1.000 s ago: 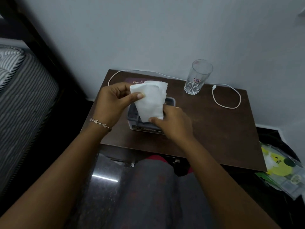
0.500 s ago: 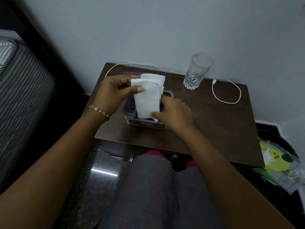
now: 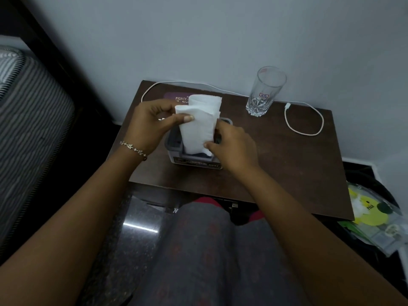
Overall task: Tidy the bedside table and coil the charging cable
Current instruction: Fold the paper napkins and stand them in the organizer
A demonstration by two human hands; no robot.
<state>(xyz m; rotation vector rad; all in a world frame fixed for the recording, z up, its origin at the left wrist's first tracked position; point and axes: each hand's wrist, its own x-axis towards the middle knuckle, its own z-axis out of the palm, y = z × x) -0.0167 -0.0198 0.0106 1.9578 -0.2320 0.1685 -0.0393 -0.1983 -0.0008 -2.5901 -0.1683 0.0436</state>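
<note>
A bedroom in a home — at nine o'clock a striped mattress (image 3: 33,120) lies in a dark bed frame (image 3: 66,62), and at twelve a small dark wooden bedside table (image 3: 287,173) stands against a plain pale wall (image 3: 198,29). On the table are a drinking glass (image 3: 265,91) at one o'clock and a white charging cable (image 3: 287,106) at two — a polished stone floor (image 3: 136,217) lies below.

Half the purple card (image 3: 174,96) behind the tissues (image 3: 198,127); grey box (image 3: 173,143) label illegible.

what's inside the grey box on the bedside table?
Folded white tissues stand in the grey box, pinched by the left hand up top and the right hand lower. They cover the box's bottom.
</note>
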